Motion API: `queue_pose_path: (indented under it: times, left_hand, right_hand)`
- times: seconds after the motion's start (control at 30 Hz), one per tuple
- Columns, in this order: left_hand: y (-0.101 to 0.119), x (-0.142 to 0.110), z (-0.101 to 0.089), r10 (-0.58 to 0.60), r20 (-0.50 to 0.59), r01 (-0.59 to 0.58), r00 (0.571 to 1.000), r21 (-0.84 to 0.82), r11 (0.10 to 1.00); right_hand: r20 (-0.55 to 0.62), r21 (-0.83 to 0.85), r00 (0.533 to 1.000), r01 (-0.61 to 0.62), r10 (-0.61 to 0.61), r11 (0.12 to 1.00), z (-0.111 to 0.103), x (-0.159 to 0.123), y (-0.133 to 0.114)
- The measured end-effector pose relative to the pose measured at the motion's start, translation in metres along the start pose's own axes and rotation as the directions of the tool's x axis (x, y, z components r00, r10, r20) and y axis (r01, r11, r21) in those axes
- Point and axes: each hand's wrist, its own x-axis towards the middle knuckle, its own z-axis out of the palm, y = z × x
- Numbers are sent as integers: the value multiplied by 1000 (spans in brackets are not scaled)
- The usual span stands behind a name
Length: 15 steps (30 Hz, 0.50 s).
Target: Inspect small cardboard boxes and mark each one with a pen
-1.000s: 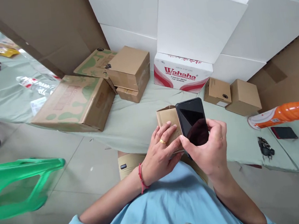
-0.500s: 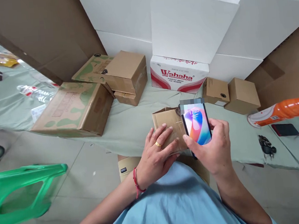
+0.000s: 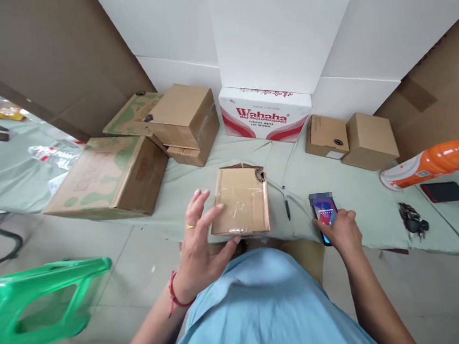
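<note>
A small brown cardboard box (image 3: 241, 206) with clear tape and a dark round mark at its top right corner sits at the front edge of the table. My left hand (image 3: 204, 245) is at the box's left side, fingers spread, with the index finger and thumb at its edge. Farther right, my right hand (image 3: 342, 228) grips a smartphone (image 3: 325, 211) with a lit, colourful screen, low over the cloth at the table's front. Between the box and the phone lies a dark pen (image 3: 287, 205).
Behind stand a Wahaha carton (image 3: 265, 115), two small boxes (image 3: 372, 139) and larger cartons (image 3: 103, 173) on the left. An orange bottle (image 3: 435, 163), keys (image 3: 413, 221) and a dark red-edged item (image 3: 444, 192) are at right. A green stool (image 3: 51, 302) stands left.
My right hand has moved the phone from above the box rightward and down near the table. My left hand has lifted off the box top and shifted left, fingers spreading.
</note>
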Motion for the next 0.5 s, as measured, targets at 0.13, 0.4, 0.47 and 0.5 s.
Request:
queue_pose_path:
  times: [0.13, 0.4, 0.47, 0.5]
  left_hand:
    - [-19, -10, 16, -445, -127, 332, 887, -496, 802]
    - [6, -14, 40, -576, 286, 609, 765, -610, 506]
    - [23, -10, 39, -310, 329, 438, 892, -455, 775]
    - [32, -5, 40, -160, 377, 309, 912, -377, 873]
  right_hand:
    - [-94, 175, 968, 248, -234, 953, 9, -7, -13]
    - [-171, 868, 709, 437, -684, 235, 31, -42, -85]
    - [-154, 917, 791, 338, -592, 212, 30, -42, -85]
    - [-150, 938, 830, 290, -537, 187, 26, -39, -81]
